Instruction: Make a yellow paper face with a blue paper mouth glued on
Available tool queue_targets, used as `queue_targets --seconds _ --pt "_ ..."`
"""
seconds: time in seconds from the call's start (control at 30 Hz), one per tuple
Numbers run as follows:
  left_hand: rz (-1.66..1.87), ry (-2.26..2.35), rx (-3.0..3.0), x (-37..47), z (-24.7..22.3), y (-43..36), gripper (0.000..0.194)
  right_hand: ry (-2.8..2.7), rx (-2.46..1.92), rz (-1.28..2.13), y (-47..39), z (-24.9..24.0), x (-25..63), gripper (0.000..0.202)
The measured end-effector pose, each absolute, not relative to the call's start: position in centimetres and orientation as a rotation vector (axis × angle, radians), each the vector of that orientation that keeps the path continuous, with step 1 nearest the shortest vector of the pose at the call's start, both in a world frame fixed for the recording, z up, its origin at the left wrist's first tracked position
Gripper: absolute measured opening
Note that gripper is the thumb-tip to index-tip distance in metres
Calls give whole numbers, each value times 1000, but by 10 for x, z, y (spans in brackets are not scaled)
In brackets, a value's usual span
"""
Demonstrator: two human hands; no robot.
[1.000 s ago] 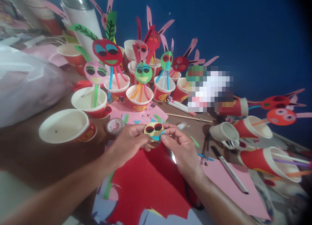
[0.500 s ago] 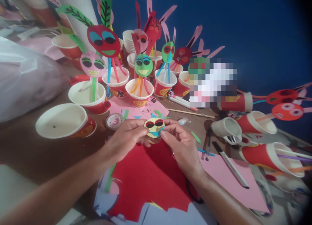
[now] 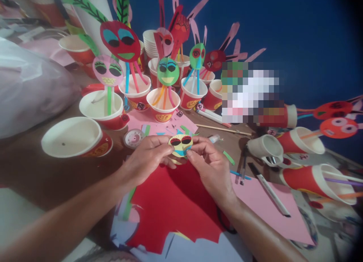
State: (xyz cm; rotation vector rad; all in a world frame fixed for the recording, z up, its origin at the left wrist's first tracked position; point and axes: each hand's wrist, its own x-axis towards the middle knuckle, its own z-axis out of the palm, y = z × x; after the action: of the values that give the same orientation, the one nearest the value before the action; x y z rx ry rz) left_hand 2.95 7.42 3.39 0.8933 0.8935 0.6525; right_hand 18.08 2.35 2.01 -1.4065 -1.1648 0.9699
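Observation:
Between my two hands is a yellow paper face (image 3: 179, 144) with black and red eyes and a blue mouth. My left hand (image 3: 151, 152) pinches its left edge, thumb in front and fingers behind. At the right edge, my right hand (image 3: 208, 163) grips it with thumb and fingertips near the blue mouth. Something pale shows just under the face, too hidden to make out. Below my hands lies a sheet of red paper (image 3: 176, 205) with cut edges, on top of pale blue paper (image 3: 215, 250).
Behind stand several red paper cups (image 3: 163, 114) holding paper faces on coloured strips. A tape roll (image 3: 134, 138) lies to the left. On the right are a marker (image 3: 269, 190) on pink paper (image 3: 272, 216), a white cup (image 3: 265, 146) and tipped paper cups. A plastic bag (image 3: 31, 88) bulges at left.
The view has shifted slightly. Both hands keep their hold on the yellow paper face, which is tilted a little more toward me.

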Motion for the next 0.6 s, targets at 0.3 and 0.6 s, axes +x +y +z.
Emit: queue_targets --seconds 0.3,0.6 --pt "654 842 895 29 32 73 16 -1261 -1424 851 23 21 180 6" --pt "665 868 946 33 34 73 18 -1229 -1375 900 23 19 181 6"
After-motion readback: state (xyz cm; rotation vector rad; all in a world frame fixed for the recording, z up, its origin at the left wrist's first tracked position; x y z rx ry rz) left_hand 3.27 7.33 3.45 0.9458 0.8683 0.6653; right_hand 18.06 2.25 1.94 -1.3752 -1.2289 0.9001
